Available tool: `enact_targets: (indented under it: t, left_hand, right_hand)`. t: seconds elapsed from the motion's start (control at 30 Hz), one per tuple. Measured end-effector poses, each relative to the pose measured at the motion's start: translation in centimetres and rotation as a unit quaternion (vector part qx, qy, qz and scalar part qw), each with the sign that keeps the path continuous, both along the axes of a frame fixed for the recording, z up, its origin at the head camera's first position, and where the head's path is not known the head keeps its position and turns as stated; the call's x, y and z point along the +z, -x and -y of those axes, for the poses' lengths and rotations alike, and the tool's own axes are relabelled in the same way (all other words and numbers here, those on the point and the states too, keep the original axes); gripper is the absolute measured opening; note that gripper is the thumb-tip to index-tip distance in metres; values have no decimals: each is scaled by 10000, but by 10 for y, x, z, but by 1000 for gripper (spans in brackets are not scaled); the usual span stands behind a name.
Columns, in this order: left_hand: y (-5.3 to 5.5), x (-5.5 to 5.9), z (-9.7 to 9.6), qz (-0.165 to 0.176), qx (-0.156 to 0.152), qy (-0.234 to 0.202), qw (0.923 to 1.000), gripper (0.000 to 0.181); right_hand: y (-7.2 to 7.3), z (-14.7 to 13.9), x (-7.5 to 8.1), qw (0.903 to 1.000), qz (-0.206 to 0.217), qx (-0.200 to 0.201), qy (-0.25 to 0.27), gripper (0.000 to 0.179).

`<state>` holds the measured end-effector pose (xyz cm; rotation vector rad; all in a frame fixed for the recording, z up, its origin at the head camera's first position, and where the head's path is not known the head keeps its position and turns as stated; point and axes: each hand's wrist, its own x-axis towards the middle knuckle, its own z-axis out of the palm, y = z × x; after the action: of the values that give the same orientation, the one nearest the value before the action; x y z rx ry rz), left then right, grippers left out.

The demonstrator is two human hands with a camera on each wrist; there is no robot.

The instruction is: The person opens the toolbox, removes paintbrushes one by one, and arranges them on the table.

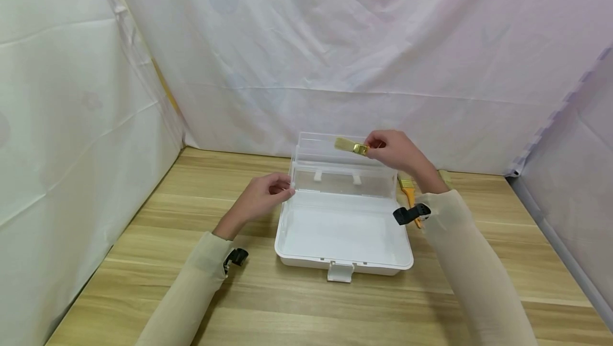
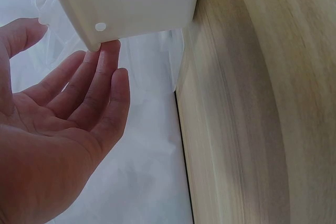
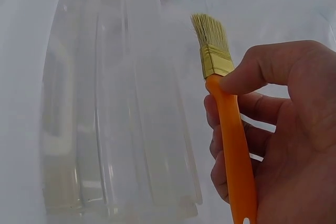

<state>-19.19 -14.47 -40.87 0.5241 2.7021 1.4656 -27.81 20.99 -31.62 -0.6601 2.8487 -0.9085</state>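
Observation:
My right hand (image 1: 394, 149) holds a paintbrush (image 3: 236, 150) with an orange handle, a gold ferrule and pale bristles, thumb pressed on the handle just below the ferrule. In the head view its bristles point left, above the back of an open white plastic box (image 1: 345, 234). That box has a raised transparent lid (image 1: 345, 182), and nothing lies in its tray. My left hand (image 1: 265, 196) is at the box's left rear corner, its fingertips touching the side. The left wrist view shows these fingers (image 2: 107, 69) extended, with the thumb apart near the clear lid.
Another orange-handled paintbrush (image 1: 408, 192) lies right of the box, partly behind the right wrist. Further right, pale bristles (image 1: 445, 177) show past the sleeve. A latch (image 1: 340, 272) hangs at the box's front. White curtains (image 1: 306, 58) surround the wooden table (image 1: 230, 303).

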Motion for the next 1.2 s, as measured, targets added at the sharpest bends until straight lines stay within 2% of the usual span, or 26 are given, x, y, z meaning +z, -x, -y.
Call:
enact_targets:
  t: [0.6,0.83,1.2]
  left_hand:
    - [1,-1,0,-32,-19,-1,10000,40]
    - [2,-1,-1,-29,-11,18,10000,40]
    - [1,-1,0,-11,-16,22,10000,39]
  right_hand:
    - [-21,-23,0,9986,92,-362,365,21]
    - [-26,-35,-5,9977,32,-449,499,23]
    - [-33,-55,-16,9939,199,-694,839,24]
